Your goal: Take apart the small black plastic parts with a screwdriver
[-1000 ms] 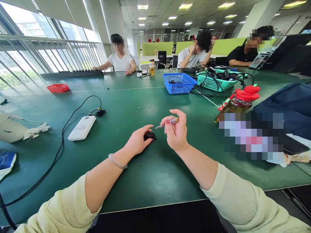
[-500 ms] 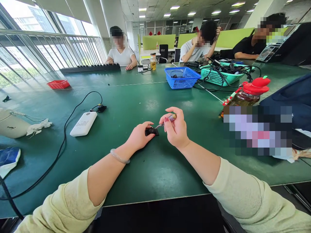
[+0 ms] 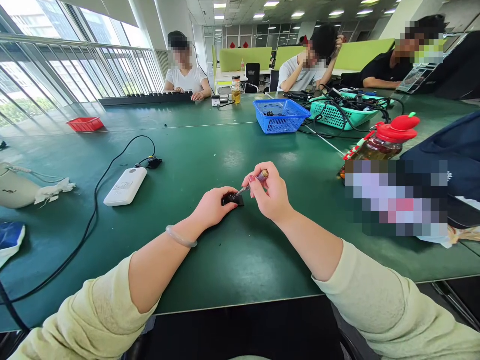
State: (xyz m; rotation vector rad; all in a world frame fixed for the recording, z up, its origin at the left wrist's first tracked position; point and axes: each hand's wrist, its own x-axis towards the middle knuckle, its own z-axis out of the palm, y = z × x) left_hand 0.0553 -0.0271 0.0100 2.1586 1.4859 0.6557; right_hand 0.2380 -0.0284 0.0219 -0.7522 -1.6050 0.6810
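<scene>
On the green table, my left hand grips a small black part between thumb and fingers, holding it against the surface. What kind of part it is, I cannot make out. My right hand is closed around a screwdriver with a brownish handle. The screwdriver slants down to the left, and its metal tip meets the top of the black part, partly beside my left fingers.
A white power bank with a black cable lies to the left. Farther off stand a red tray, a blue basket and a green basket heaped with cables. A red-lidded jar is at right. Several people sit across the table.
My right hand has turned slightly, and the screwdriver's handle has shifted a little left. My left hand still holds the black part. The view has moved slightly.
</scene>
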